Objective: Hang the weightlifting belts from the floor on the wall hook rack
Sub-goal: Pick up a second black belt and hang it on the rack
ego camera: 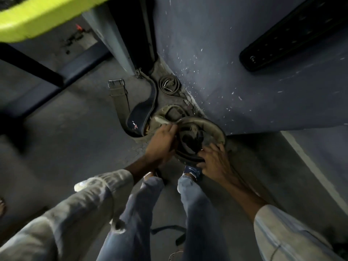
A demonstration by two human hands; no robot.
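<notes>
Far left of the coiled tan belt (202,137), up in the corner, a blurred yellow-green padded bar (35,15), smooth and rounded, above a flat black beam (28,63) crossing the dull grey concrete floor (75,138). Closer to the coiled tan belt, up and to its left, an olive webbing belt (119,98) lying flat with a rectangular steel buckle at its far end. Just left of the coil, a dark navy padded belt (140,117), wide and curved, glossy at the edge, marked with a small red-and-white logo. Above the coil, at the foot of the wall, a small rolled strap (168,85) with a metal ring, resting on crumbled, gritty concrete. Left hand (162,144) reaching forward from a pale rolled sleeve, fingers curled and pinching the coil's upper-left rim. The coiled tan belt itself worn, frayed and dusty, wound into a loose round loop, held low over the floor against the wall's base. Right hand (214,159) at the coil's lower-right edge, fingers spread and bent round the rim, gripping it. Right of the coil, a blue-grey painted wall (244,72) flecked with white chips. Up and far right of the coil, a stiff black belt (293,34) with rows of punched holes, flat against the wall.
</notes>
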